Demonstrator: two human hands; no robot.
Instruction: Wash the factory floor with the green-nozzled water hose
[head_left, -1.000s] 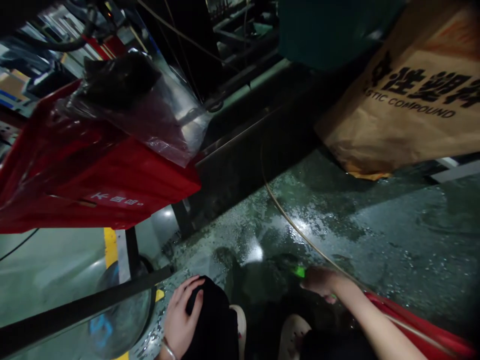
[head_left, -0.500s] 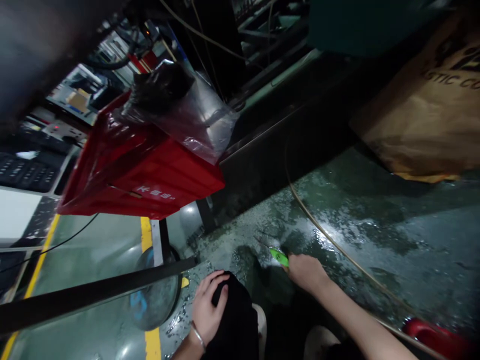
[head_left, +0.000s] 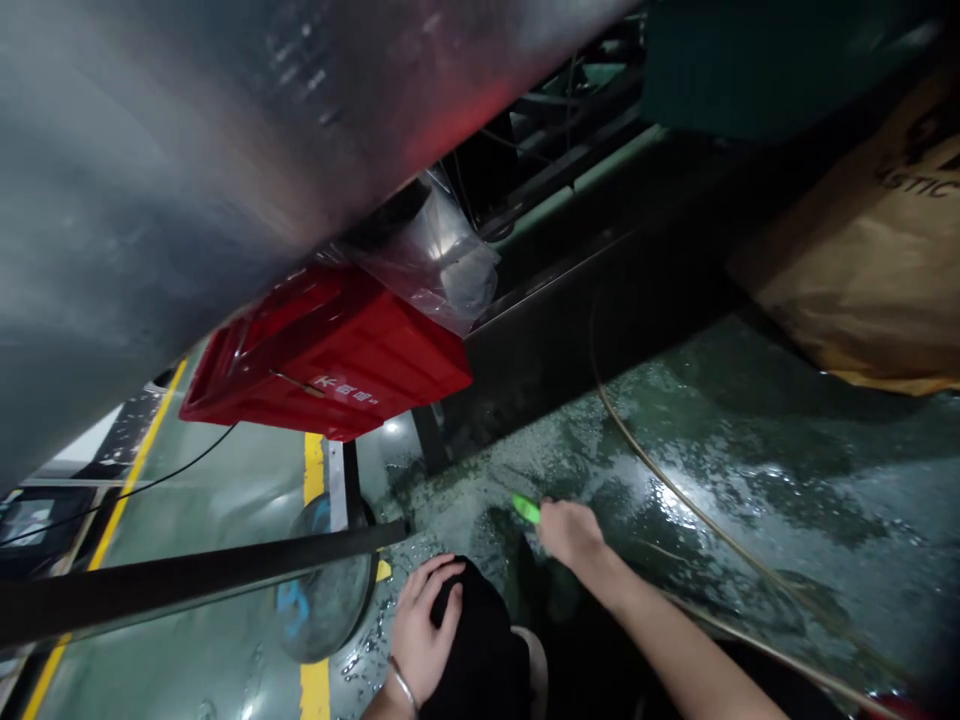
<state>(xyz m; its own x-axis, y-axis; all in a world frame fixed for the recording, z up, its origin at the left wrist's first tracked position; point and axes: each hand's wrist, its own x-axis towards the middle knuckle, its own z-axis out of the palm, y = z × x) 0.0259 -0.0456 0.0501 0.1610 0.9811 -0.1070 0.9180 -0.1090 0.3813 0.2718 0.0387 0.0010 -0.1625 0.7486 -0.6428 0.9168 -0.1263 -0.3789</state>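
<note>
Hands low: right hand [head_left: 571,532] grips a green tool [head_left: 526,508] over the wet floor [head_left: 750,470]; left hand [head_left: 421,625] cups a black-clad knee [head_left: 480,650].

**Dim scene, glare on wet floor, blurred top left**

The picture is dark overall. The brightest spot is a white glare on the wet floor [head_left: 675,500], where an unseen lamp above is reflected. A smaller highlight sits on the clear bag [head_left: 442,265]. The red crate [head_left: 337,350] keeps strong colour, and the green tool [head_left: 526,508] glows against the dark. A large grey surface [head_left: 187,150] at top left is very close, out of focus and smeared. The upper right is nearly black. Straight lines bend near the edges, as with a wide lens. The right hand [head_left: 571,533] is slightly soft; the left hand [head_left: 421,630] lies in shadow.
</note>
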